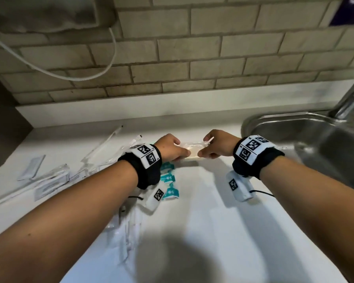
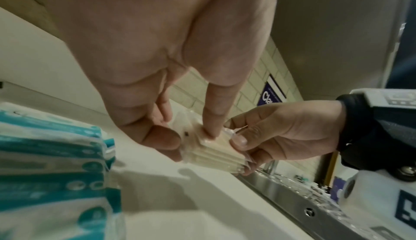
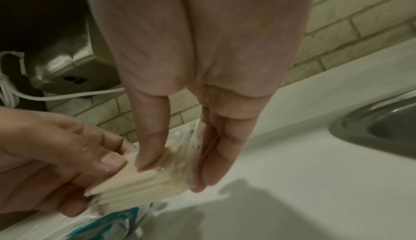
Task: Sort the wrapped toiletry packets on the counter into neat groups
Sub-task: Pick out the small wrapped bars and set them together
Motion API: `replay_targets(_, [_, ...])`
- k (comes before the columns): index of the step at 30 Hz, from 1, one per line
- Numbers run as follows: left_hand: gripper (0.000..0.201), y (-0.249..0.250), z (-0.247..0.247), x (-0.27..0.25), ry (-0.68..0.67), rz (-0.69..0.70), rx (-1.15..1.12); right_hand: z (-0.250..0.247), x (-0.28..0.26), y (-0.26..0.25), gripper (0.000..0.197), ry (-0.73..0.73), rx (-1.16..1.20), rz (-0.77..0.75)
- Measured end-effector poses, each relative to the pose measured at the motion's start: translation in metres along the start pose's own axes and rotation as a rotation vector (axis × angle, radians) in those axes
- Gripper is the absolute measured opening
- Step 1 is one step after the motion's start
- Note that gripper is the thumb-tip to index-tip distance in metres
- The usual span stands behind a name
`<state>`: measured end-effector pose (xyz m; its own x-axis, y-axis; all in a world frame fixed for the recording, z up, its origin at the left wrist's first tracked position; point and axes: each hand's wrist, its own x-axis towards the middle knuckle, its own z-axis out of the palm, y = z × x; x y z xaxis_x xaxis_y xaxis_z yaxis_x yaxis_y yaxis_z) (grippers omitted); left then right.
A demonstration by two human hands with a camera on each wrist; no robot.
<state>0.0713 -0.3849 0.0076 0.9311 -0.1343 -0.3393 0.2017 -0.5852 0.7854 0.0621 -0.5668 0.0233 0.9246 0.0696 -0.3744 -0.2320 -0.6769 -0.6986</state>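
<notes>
- Both our hands, left hand (image 1: pixel 170 147) and right hand (image 1: pixel 217 145), pinch opposite ends of the clear-wrapped cream packet stack (image 1: pixel 194 151).
- Its long axis runs left-right, just above the white surface (image 1: pixel 213 211).

The white worktop (image 1: pixel 202 201) ran along a tiled wall, with a steel sink (image 1: pixel 307 135) set into its right end. A row of teal-and-white packets (image 1: pixel 170 180) lay near the centre. Clear-wrapped packets (image 1: pixel 51 180) lay scattered at the left. More clear wrappers (image 1: pixel 127 237) lay toward the near edge.
</notes>
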Motion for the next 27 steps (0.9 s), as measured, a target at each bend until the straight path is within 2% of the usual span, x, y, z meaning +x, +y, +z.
replay_targets(4, [0.062, 0.005, -0.002, 0.016, 0.091, -0.059, 0.067, -0.002, 0.023, -0.001, 0.024, -0.046, 0.037, -0.031])
replay_targets(5, [0.061, 0.007, -0.002, 0.020, 0.097, -0.072, 0.098, -0.003, 0.028, -0.001, 0.022, -0.050, 0.032, -0.033])
replay_targets(8, [0.036, 0.013, 0.000, 0.028, 0.097, -0.093, 0.167, -0.003, 0.043, 0.002, 0.022, -0.058, 0.018, -0.023])
replay_targets(9, [0.034, 0.016, 0.001, 0.031, 0.099, -0.095, 0.189, -0.004, 0.048, 0.002, 0.021, -0.063, 0.005, -0.019])
replay_targets(13, [0.032, 0.022, 0.005, 0.038, 0.103, -0.105, 0.291, -0.004, 0.061, 0.005, 0.018, -0.067, -0.051, -0.008])
replay_targets(27, [0.026, 0.021, 0.021, 0.063, 0.067, -0.104, 0.398, -0.007, 0.073, 0.016, 0.018, -0.055, -0.092, 0.016])
